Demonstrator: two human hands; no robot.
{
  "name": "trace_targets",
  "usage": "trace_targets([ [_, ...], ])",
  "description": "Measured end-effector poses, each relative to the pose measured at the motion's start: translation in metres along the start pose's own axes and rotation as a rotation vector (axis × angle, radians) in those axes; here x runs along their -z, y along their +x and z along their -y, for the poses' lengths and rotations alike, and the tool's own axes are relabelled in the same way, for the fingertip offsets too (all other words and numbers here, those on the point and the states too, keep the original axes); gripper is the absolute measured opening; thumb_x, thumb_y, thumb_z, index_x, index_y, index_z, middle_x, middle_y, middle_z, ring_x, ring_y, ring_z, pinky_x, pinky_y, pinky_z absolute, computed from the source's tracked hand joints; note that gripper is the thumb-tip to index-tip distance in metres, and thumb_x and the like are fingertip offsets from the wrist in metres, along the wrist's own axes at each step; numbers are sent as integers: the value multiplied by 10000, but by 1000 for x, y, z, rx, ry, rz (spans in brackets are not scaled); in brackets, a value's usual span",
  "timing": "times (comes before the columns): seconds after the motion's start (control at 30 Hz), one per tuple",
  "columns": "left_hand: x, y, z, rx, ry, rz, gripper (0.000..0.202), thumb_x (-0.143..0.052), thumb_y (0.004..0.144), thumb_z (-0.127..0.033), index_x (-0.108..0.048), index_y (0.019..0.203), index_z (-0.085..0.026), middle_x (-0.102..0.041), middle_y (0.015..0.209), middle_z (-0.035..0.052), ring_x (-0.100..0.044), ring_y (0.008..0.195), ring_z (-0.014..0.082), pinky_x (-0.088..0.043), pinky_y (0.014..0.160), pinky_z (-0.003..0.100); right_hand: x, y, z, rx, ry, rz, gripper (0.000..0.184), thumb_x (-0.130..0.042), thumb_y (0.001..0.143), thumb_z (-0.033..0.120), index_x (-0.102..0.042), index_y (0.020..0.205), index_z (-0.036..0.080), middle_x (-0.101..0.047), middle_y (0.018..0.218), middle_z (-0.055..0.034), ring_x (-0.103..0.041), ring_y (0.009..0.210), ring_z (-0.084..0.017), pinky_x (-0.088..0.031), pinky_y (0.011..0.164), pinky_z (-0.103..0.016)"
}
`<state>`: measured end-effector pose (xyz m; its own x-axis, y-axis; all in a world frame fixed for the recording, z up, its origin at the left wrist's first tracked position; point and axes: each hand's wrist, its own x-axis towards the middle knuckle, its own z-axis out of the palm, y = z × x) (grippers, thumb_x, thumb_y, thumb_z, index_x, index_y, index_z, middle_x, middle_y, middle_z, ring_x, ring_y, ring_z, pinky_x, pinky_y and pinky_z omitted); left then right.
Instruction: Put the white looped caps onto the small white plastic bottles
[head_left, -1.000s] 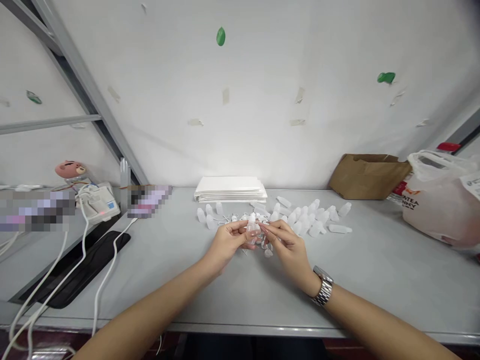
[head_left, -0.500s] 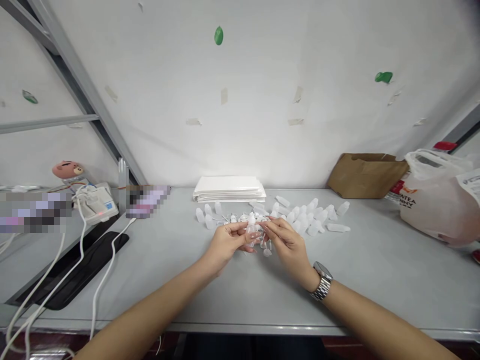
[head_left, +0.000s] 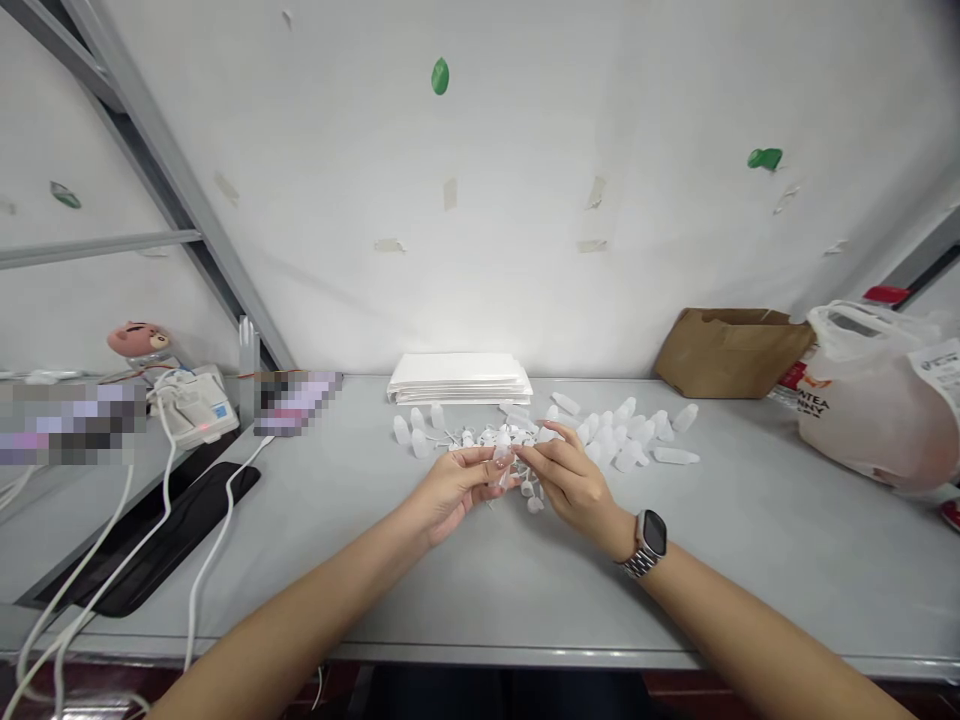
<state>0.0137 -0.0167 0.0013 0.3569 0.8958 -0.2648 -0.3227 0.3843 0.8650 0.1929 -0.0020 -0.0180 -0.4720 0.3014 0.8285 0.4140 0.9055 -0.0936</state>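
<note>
My left hand is closed around a small translucent dropper bottle, held upright above the table. Against the bottle's neck, on its right side, the fingertips of my right hand are pressed together; whether they grip a small part there is hard to see. Beneath and behind the hands lies a pile of small white caps and thin stemmed pieces, partly hidden by my fingers. Several similar translucent bottles lie to the right of the pile, and a few stand at its left.
A stack of white card sheets rests against the back wall. At the right are a brown paper bag and a full plastic bag. Cables, a black flat tray and a white power box occupy the left.
My right wrist has turned, so the watch face shows more. The right fingertips have shifted slightly down at the bottle's neck. My left hand keeps hold of the bottle.
</note>
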Motion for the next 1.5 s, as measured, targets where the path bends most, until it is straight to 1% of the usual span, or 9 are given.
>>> trace_targets([
  [0.13,-1,1,-2,-56,68,-63,323,-768,583,-240,-671,866,-119,-655,778,48,-638,764,158,-466,564,175,4,2,-2,-6,11,1,541,-409,825,3,-409,1282,293,-591,797,-12,-572,701,-126,-413,924,-496],
  [0.27,-7,-2,-5,-188,163,-107,401,-783,544,-258,-653,896,-118,-651,718,41,-630,751,184,-494,560,231,7,7,6,-167,77,-84,458,-457,825,35,-519,1187,308,-589,779,-1,-565,705,-125,-409,921,-485],
  [0.4,-11,-5,-4,-215,232,-171,463,-795,510,-278,-640,910,-104,-641,735,44,-615,693,166,-514,579,271,7,9,18,-285,148,-124,394,-480,831,83,-565,1142,310,-586,766,0,-564,712,-124,-407,928,-475],
  [0.5,-11,-4,-2,-207,263,-218,495,-801,497,-289,-624,918,-98,-619,740,35,-609,646,148,-519,595,285,5,9,21,-290,162,-102,379,-473,834,92,-584,1123,310,-592,762,-1,-567,711,-125,-394,935,-476],
  [0.9,-10,-3,0,-239,278,-204,411,-784,517,-260,-602,847,-95,-617,711,38,-610,648,150,-532,573,275,3,8,23,-337,167,-51,364,-460,840,89,-601,1106,294,-593,756,-9,-562,715,-130,-376,945,-469],
  [1.03,-10,-2,2,-276,307,-236,404,-794,492,-271,-605,811,-110,-590,660,10,-596,630,146,-548,555,288,-1,5,25,-368,171,-64,353,-452,847,101,-605,1100,293,-578,746,-8,-557,709,-133,-405,925,-462],
  [1.17,-9,-3,5,-282,314,-248,409,-780,517,-301,-603,831,-110,-579,663,6,-596,632,146,-554,557,296,-3,1,24,-326,159,-59,393,-428,851,93,-565,1148,312,-586,761,-5,-566,719,-135,-410,930,-464],
  [1.37,-8,-2,9,-236,284,-233,396,-779,526,-302,-607,827,-111,-574,657,-2,-596,582,129,-537,571,285,-2,-3,17,-124,46,-15,528,-417,834,50,-400,1293,308,-580,771,-6,-568,714,-133,-398,928,-497],
  [1.5,-9,-2,6,-214,229,-229,415,-800,487,-300,-623,810,-108,-573,652,-6,-584,580,121,-528,558,273,1,0,17,-56,42,28,486,-379,841,46,-447,1255,290,-607,791,-11,-579,705,-129,-368,956,-514],
])
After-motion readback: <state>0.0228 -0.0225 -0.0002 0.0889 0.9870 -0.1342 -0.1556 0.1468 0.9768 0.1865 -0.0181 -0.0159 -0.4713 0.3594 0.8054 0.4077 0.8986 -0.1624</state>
